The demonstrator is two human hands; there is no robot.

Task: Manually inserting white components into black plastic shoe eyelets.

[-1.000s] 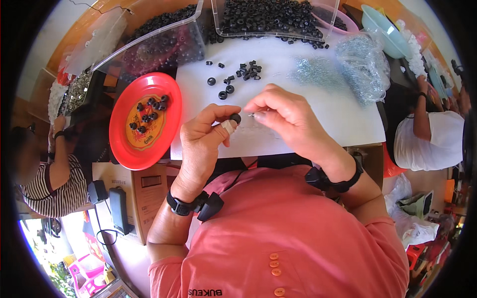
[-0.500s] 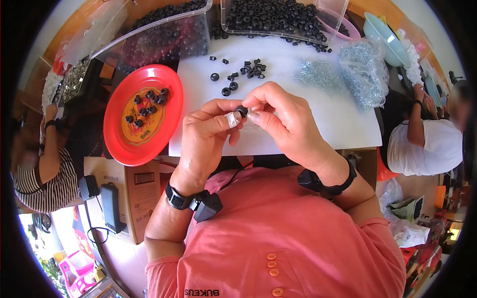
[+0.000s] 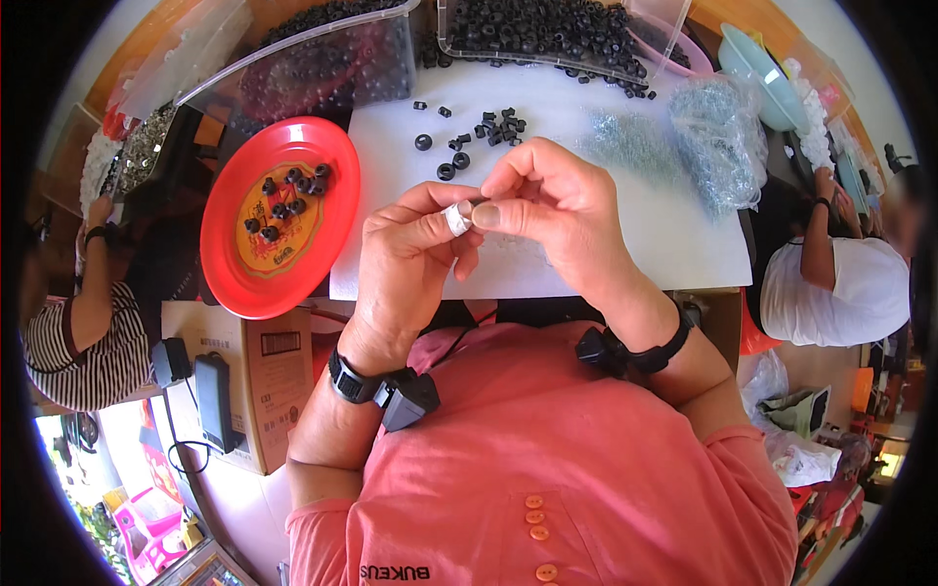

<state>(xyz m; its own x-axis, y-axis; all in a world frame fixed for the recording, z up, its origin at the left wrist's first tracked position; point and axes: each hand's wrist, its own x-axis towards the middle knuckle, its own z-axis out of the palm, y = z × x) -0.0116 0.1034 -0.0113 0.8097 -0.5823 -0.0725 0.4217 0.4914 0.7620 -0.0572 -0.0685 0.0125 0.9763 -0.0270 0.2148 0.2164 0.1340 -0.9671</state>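
Note:
Over the near edge of the white work surface, my two hands meet at the fingertips. My left hand, with white tape round its thumb, pinches a small round black part that is now almost wholly covered by fingers. My right hand is closed, thumb and forefinger pressed together against that part; anything small between them is hidden. Beyond my hands lie a few round black pieces and a cluster of smaller black pieces. To the left, a red plate carries several black assemblies.
Clear plastic bins of black parts stand at the back. Tiny shiny pieces are scattered beside a clear bag of them. A cardboard box is at lower left. Other people sit left and right.
My right thumb has come across the black part, which showed plainly between my fingers before and is now mostly covered. The pieces on the surface and plate lie as they did.

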